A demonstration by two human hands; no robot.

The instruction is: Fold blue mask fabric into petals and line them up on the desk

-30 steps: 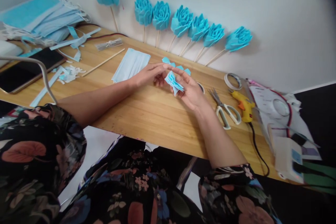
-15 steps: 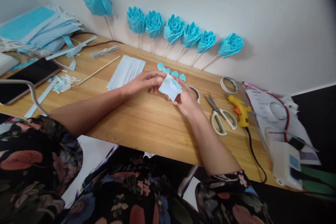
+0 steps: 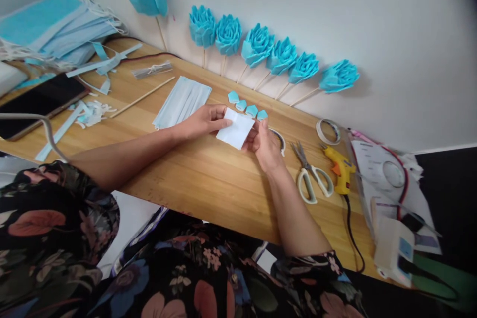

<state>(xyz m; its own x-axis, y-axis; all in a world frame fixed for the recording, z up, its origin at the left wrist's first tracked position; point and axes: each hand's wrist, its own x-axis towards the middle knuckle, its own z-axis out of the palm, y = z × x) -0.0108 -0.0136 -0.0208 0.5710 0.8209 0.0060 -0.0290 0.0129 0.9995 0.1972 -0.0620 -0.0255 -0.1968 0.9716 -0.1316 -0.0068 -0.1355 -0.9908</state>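
A white square of mask fabric [image 3: 235, 129] lies spread between my hands above the table. My left hand [image 3: 208, 121] pinches its left edge, thumb on top and fingers underneath. My right hand [image 3: 266, 146] is at the square's right edge; its curled fingers reach partly behind the fabric, while the thumb stands up, apart from it. Just beyond my hands lie several small folded blue petals [image 3: 241, 105] in a row. A pleated face mask [image 3: 182, 102] rests left of them. Behind my right hand, a tape roll [image 3: 279, 141] is partly hidden.
Several blue fabric flowers [image 3: 257, 44] on sticks lean against the wall. At right are scissors [image 3: 309, 174], a yellow glue gun [image 3: 340, 169] and another tape roll [image 3: 328, 131]. Stacked masks [image 3: 55, 30], a phone [image 3: 40, 104], scraps [image 3: 93, 113] and a thin stick [image 3: 143, 97] are at left.
The crumpled, partly folded fabric is now opened out flat. My left thumb has come onto it, and my right thumb has lifted off. The camera view has shifted slightly.
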